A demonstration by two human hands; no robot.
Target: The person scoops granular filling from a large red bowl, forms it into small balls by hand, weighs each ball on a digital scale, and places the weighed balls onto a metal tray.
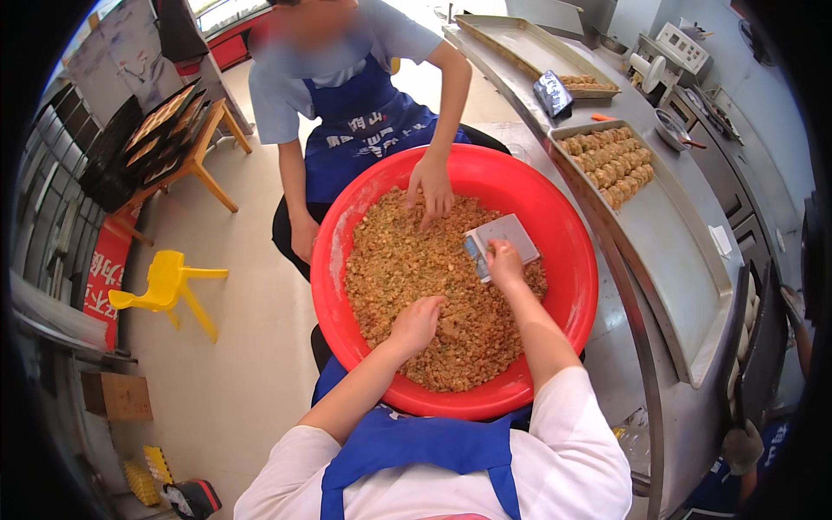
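Basically, everything sits around the big red tub (pixel 568 286), set between the wearer and the co-worker so both reach in from opposite sides. Crumbly brown mix (pixel 407 286) lies inside it; high sloped wall keeps the loose stuff in.

Flat grey scale (pixel 510 232) (looks like one) rests right on the mix, right of middle. Sensible spot: stray crumbs drop back in the tub, and the right hand (pixel 505 264) needn't travel. That hand is over the plate, fingers drawn together. Left hand (pixel 418 325) is down at the mix on the near side, fingers bunched and curled, close to the supply. Too small in the fisheye to tell whether either hand has mix between the fingers.

Co-worker's hand (pixel 432 189) dips in at the far side, fingers spread and pointing down, well apart from the wearer's two.

Long metal tray (pixel 680 269) is on the table (pixel 628 100) just right of the tub, so a short sideways reach covers it. Brown lumps (pixel 611 165) stand in tight rows at its far end, which saves space and leaves the near end free.
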